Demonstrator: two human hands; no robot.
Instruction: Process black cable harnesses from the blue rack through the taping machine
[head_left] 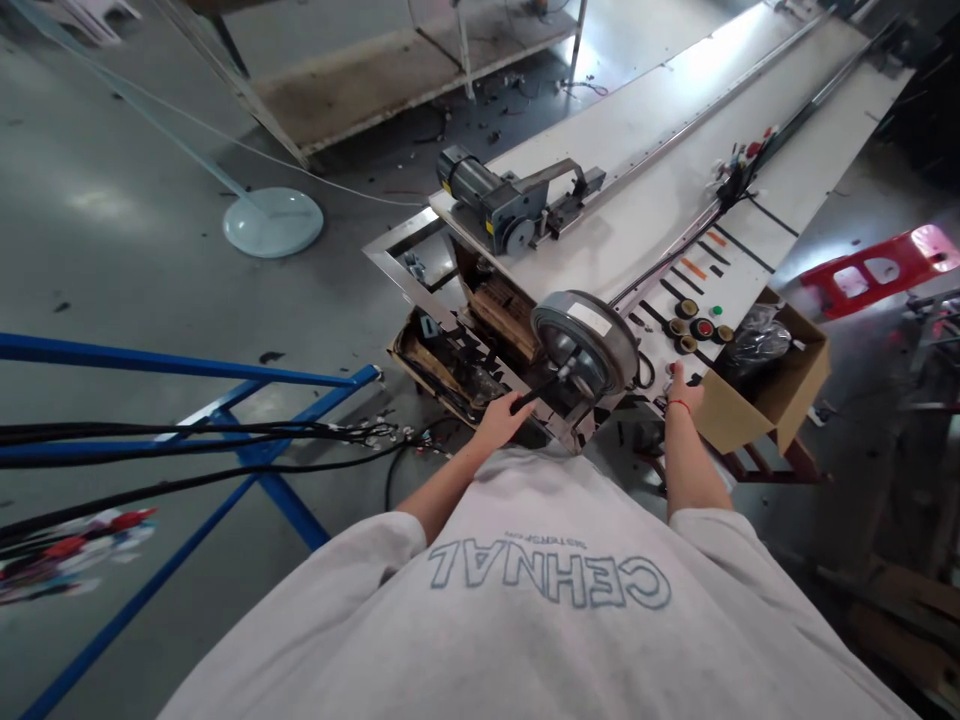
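My left hand (pixel 504 420) is closed on a black cable (pixel 536 396) that runs toward the hub of a round grey reel-like wheel (pixel 585 340). The wheel stands at the near end of a long white workbench (pixel 630 215). At the bench's near right corner, my right hand (pixel 685 395) has a digit stretched onto a small red button (pixel 671 369); its other fingers are partly hidden. Beyond it sits a cluster of round knobs around a larger red button (pixel 702 328). A dark wire harness (pixel 739 180) with red and white connectors lies farther along the bench.
A motor (pixel 476 195) is mounted at the bench's left side. To the right stand an open cardboard box (pixel 799 385) and a red plastic stool (pixel 877 270). Black cables hang over a blue metal frame (pixel 281 500) on the left. A white round stand base (pixel 274 222) rests on the floor.
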